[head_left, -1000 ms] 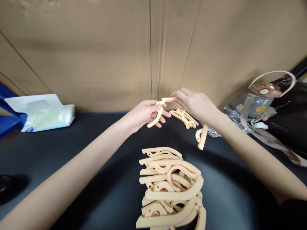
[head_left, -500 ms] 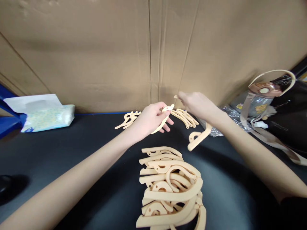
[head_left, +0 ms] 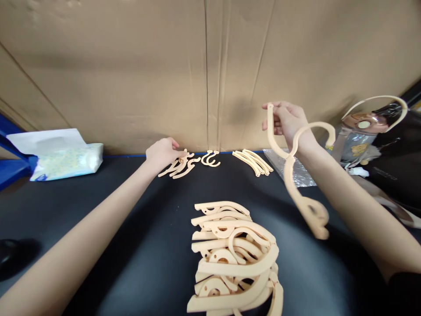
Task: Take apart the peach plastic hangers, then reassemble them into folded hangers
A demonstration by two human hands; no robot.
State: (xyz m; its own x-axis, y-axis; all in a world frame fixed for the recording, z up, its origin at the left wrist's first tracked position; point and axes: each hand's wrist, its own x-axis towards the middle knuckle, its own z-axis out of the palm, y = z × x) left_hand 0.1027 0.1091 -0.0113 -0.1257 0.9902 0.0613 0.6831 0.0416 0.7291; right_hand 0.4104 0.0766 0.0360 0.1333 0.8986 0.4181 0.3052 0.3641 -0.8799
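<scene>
My right hand (head_left: 289,123) is raised at the right, fingers closed on one arm of a beige folding hanger (head_left: 297,188). The hanger's hook curves out over my wrist, and its other arm dangles below, slightly blurred. At the back left, my left hand (head_left: 164,152) reaches over a small pile of curved beige hanger pieces (head_left: 187,169). Its thumb and fingers are pinched on a piece there; the fingertips are partly hidden. In front of me lies a stack of folded beige hangers (head_left: 237,259).
Loose hooks (head_left: 209,159) and a row of slim curved arms (head_left: 252,162) lie along the cardboard wall (head_left: 148,79). Clear plastic wrap (head_left: 296,171) and a strapped bottle (head_left: 358,136) stand right. A tissue pack (head_left: 67,160) is left, a dark rounded object (head_left: 8,254) nearer.
My left hand has moved left from the middle to the pile of curved pieces. My right hand has moved right and up, with the hanger now hanging unfolded from it.
</scene>
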